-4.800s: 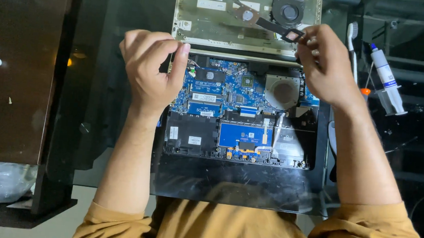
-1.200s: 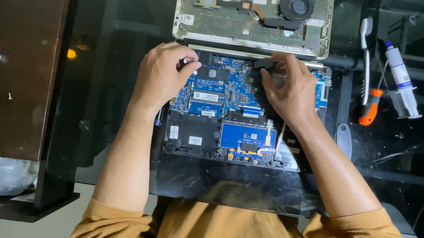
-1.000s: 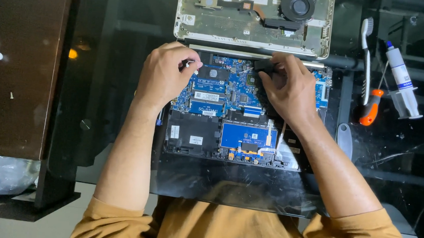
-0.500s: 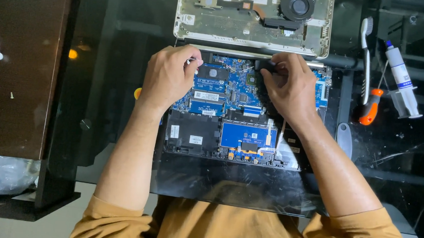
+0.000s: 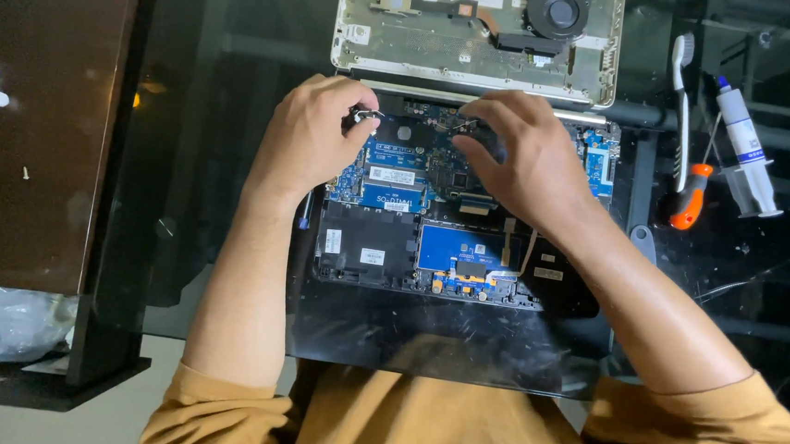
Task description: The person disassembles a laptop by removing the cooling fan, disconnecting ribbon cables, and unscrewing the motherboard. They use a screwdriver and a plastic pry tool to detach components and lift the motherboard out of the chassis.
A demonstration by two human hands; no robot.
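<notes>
Electronics repair bench: opened laptop [image 5: 450, 226], screwdriver [image 5: 688, 201], paste syringe [image 5: 743, 144].

left hand [image 5: 312, 142] | fingers curled, pinching (tips close) | right hand [image 5: 520, 157] | fingers bent, palm down

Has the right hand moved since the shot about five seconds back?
Yes. The right hand has come down from the detached cover edge onto the blue motherboard, leftward toward the left hand.

Cover panel [image 5: 477, 47] behind open laptop [image 5: 449, 244], screwdriver [image 5: 684, 191] right
</notes>
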